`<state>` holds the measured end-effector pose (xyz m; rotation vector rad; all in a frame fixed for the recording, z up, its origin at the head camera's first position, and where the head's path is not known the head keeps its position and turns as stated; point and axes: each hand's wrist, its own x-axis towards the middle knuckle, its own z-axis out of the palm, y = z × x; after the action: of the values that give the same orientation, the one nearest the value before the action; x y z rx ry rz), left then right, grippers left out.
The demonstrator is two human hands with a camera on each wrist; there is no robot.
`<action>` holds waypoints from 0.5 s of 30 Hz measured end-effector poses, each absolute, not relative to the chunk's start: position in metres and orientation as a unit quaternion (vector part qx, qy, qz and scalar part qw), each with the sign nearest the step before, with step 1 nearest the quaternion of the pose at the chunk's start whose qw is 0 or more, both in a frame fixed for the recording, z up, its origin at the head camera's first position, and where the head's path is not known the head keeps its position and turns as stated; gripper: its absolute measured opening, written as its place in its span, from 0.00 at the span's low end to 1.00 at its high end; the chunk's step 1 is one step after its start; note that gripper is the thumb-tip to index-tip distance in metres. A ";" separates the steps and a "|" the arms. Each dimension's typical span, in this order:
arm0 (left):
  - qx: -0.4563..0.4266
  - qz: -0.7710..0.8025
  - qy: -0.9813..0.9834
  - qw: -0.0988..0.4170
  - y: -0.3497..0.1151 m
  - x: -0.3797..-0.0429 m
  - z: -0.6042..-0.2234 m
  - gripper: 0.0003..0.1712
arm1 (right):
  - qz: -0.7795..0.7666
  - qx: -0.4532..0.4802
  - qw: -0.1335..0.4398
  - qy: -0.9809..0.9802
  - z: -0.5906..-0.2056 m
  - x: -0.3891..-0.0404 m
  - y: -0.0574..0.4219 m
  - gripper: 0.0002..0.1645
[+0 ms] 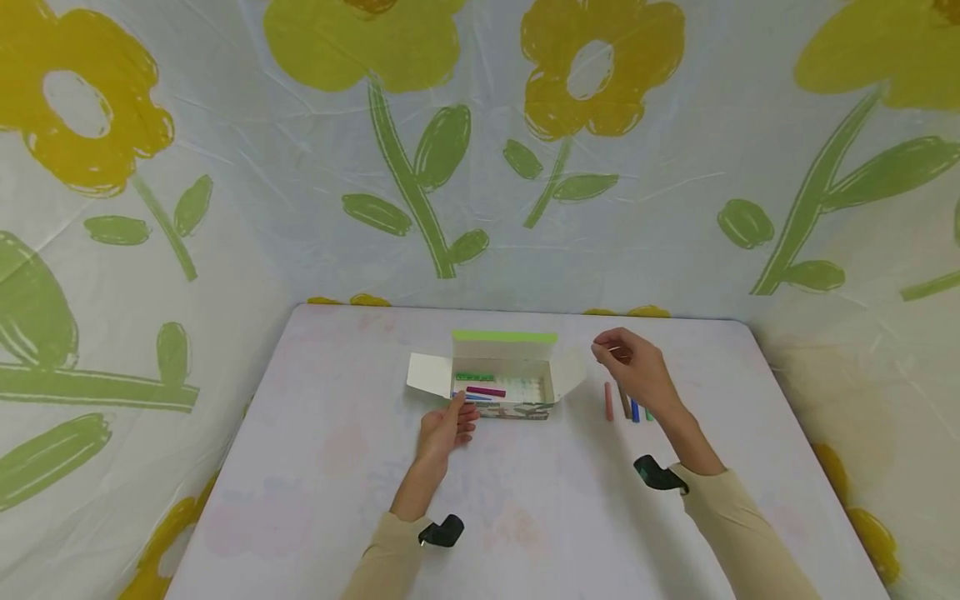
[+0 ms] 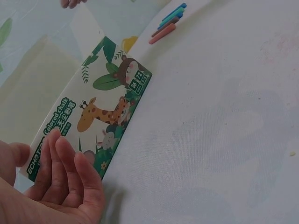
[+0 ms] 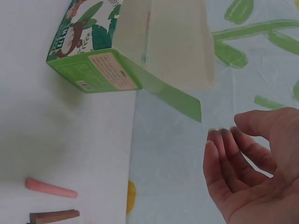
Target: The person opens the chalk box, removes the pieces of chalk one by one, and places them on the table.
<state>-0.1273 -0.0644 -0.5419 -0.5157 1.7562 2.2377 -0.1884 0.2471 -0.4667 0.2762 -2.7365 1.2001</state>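
An open chalk box (image 1: 533,412) lies on the table, its animal-printed front toward me. In it are a magenta chalk stick (image 1: 486,392), a blue chalk stick (image 1: 477,398), green chalk (image 1: 475,377) and white chalk sticks (image 1: 528,390). My left hand (image 1: 442,432) holds the box's front left part, thumb at the rim and fingers along the printed front (image 2: 105,114). My right hand (image 1: 633,367) is raised to the right of the box, over the table's far part. Its fingers are loosely bent, with a gap to the thumb and nothing between them in the right wrist view.
Right of the box, a pink chalk stick (image 1: 609,402), a brown chalk stick (image 1: 625,401), a blue chalk stick (image 1: 635,411) and a green chalk stick (image 1: 649,414) lie side by side. The box's side flap (image 1: 430,374) and lid (image 1: 504,337) stand open. Flowered cloth (image 1: 300,167) surrounds the table.
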 end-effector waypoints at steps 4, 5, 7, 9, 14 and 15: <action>-0.175 0.767 0.604 0.125 -0.064 -0.127 -0.542 0.29 | 0.407 0.115 0.072 -0.903 -0.464 -0.188 0.237 0.14; -0.174 0.767 0.605 0.125 -0.065 -0.128 -0.544 0.29 | 0.409 0.121 0.073 -0.902 -0.464 -0.188 0.235 0.14; -0.174 0.766 0.606 0.127 -0.065 -0.131 -0.549 0.29 | 0.412 0.135 0.074 -0.898 -0.466 -0.190 0.230 0.13; -0.176 0.765 0.606 0.128 -0.065 -0.134 -0.559 0.30 | 0.415 0.149 0.074 -0.895 -0.468 -0.191 0.225 0.12; -0.183 0.768 0.602 0.122 -0.064 -0.140 -0.582 0.32 | 0.410 0.182 0.066 -0.891 -0.471 -0.191 0.212 0.11; -0.184 0.768 0.602 0.119 -0.063 -0.141 -0.584 0.33 | 0.408 0.186 0.063 -0.892 -0.472 -0.191 0.209 0.11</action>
<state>-0.1410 -0.0634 -0.5843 -0.5381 1.7595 2.2453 -0.1910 0.2085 -0.4718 0.5608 -2.6948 1.2321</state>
